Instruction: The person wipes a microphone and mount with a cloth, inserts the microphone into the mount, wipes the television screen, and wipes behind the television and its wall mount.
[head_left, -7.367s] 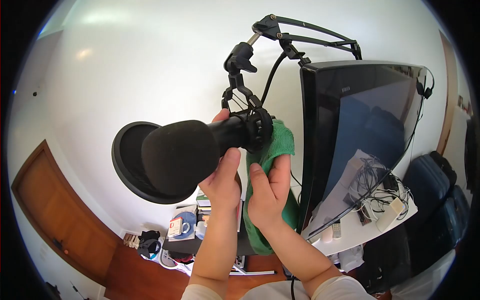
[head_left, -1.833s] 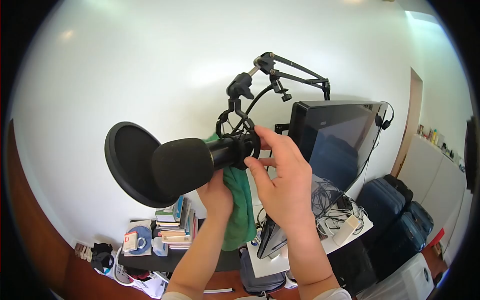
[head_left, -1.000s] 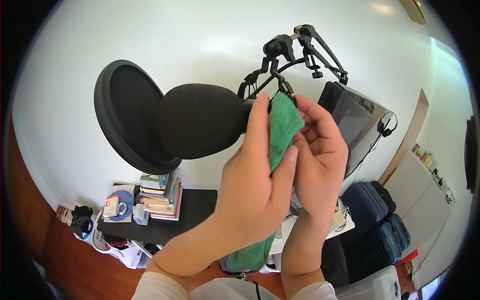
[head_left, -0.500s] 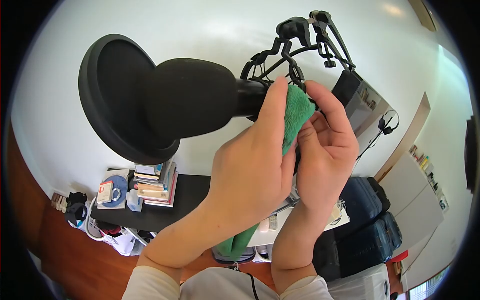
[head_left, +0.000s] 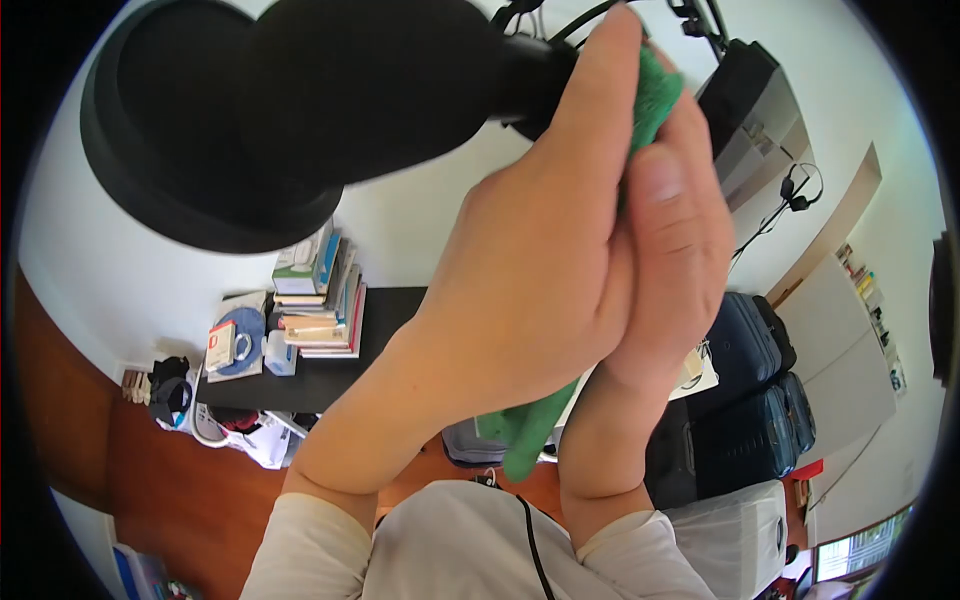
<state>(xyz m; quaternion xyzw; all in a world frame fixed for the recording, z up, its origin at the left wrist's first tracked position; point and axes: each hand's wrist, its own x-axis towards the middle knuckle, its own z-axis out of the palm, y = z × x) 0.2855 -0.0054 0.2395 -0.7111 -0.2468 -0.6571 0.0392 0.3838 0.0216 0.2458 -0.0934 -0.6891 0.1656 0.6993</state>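
Note:
A black microphone with a foam cover (head_left: pixel 370 90) stretches across the upper view, with a round black pop filter (head_left: pixel 190 150) at its left end. My left hand (head_left: pixel 530 250) is closed on a green cloth (head_left: pixel 655 95) at the microphone's right end. My right hand (head_left: pixel 680 240) is pressed against the left from the other side, its fingers closed round the same cloth. The cloth's lower part (head_left: pixel 535 430) hangs below my wrists. My hands hide most of the cloth and the microphone's back end.
Behind stands a black desk (head_left: pixel 390 310) with a stack of books (head_left: pixel 325 300) on it. Parts of a boom arm (head_left: pixel 715 30) show at the top. Headphones (head_left: pixel 798 188) hang on the right, above dark blue suitcases (head_left: pixel 745 420). A white laundry basket (head_left: pixel 210 430) stands lower left.
The microphone and my hands now appear higher and larger in view. My hands have drawn closer together, and my right thumb now lies upward along the cloth.

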